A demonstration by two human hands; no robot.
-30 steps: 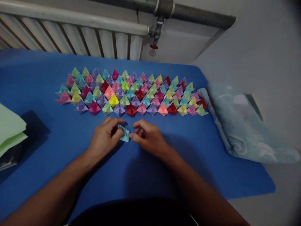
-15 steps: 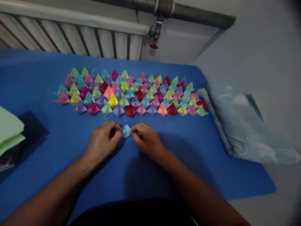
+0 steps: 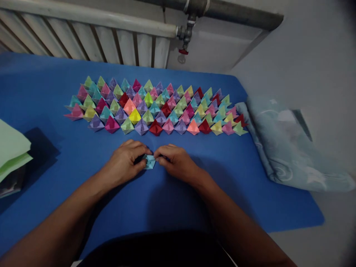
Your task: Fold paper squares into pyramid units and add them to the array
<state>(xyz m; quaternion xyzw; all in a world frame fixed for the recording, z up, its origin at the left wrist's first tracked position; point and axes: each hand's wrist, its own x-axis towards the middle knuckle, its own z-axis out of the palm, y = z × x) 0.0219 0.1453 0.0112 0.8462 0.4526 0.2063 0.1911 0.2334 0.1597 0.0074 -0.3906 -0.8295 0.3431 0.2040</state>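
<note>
Pale-blue folded paper sits low on a blue worktop, caught between a person's 2 bare hands. The left hand has hold of its left side, thumb and forefinger slightly parted with the paper under their tips; the right hand is closed to a narrow pinch at the paper's right edge. Just beyond the grip, dozens of folded paper pieces stand points-up in close, staggered rows, running out to either side in pink, purple, red, yellow, green, blue and salmon. Well to the left of the grip, pale-green sheets jut into view above a dark item cut off by the frame. Well to the right, a folded gray-blue cloth with white swirls and a star shape lies over the edge of the worktop, whose near right corner is rounded. Past the rows, farthest from the grip, a white ribbed radiator lines the back; at its right end hangs a valve with a red handle, below a thick dark pipe. Dim light leaves the plain wall at right gray, and soft shadows fall beneath the arms.
</note>
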